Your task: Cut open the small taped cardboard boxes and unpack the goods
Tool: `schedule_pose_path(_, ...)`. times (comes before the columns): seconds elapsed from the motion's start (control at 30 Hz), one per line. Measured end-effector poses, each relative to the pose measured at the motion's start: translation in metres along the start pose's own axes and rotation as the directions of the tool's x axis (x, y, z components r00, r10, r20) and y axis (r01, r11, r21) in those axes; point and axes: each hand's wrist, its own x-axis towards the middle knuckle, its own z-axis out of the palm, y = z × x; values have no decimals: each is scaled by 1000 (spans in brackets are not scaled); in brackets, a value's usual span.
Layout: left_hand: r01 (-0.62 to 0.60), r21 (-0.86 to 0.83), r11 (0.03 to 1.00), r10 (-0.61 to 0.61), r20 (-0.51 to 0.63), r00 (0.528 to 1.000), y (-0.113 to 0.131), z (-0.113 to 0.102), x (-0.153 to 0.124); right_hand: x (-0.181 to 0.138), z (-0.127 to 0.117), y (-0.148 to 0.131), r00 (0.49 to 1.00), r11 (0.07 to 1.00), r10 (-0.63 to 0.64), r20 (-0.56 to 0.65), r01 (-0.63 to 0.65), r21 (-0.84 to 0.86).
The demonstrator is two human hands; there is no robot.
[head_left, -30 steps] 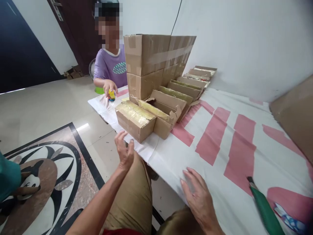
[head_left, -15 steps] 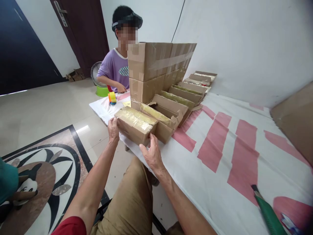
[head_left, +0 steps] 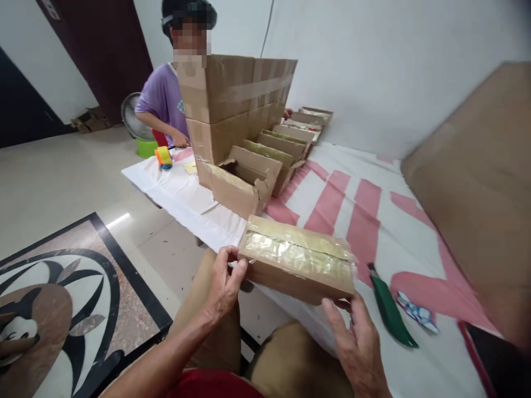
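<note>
A long cardboard box (head_left: 296,276) with shiny clear tape along its top lies at the near edge of the cloth-covered table. My left hand (head_left: 226,282) grips its left end between thumb and fingers. At the right end is my right hand (head_left: 354,337), thumb below the near corner and fingers curled against the end; both hands hold the box. Just beyond it stands an open cardboard box (head_left: 236,193) with torn flaps. Right of my right hand lies a green curved tool (head_left: 392,309) with a dark tip, beside a small blue-and-white packet (head_left: 417,312).
Stacked taped cartons (head_left: 228,91) rise behind a row of open boxes (head_left: 286,146). A person in a purple shirt (head_left: 160,91) sits beyond them, near a yellow-and-orange tape roll (head_left: 163,157). Large cardboard (head_left: 468,182) stands at right; a dark red-edged object (head_left: 493,354) lies at lower right.
Both hands have moved the taped box right and closer to me, away from the open box, and turned it. My view has swung to the right.
</note>
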Motion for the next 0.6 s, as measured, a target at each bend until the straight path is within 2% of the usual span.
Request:
schedule_pose_path(0.07, -8, 8, 1000, 7, 77, 997, 4, 16, -7, -8, -19, 10, 997, 996, 70, -13, -69, 52)
schedule_pose_path(0.17, -23, 32, 999, 19, 126, 992, 5, 21, -6, -13, -40, 27, 996, 991, 80, -26, -77, 111)
schedule_pose_path(0.23, -36, 47, 998, 30, 121, 992, 4, 16, 1, -11, -54, 45, 995, 1000, 30, -96, -29, 3)
schedule_pose_path(0.3, -70, 48, 996, 66, 79, 995, 5, 9, 11, -5, -68, 69, 985, 978, -69, -156, 36, -205)
schedule_pose_path(0.4, -134, -9, 991, 134, 47, 990, 8, 8, 28, 9, -83, 104, 974, 851, -192, -123, 103, -515)
schedule_pose_path(0.5, -193, -94, 977, 201, 87, 976, 12, 18, 48, 23, -84, 120, 987, 674, -157, -22, 91, -733)
schedule_pose_path(0.6, -237, -128, 963, 254, 140, 957, 13, 32, 66, 34, -76, 117, 994, 541, -103, 22, 75, -838)
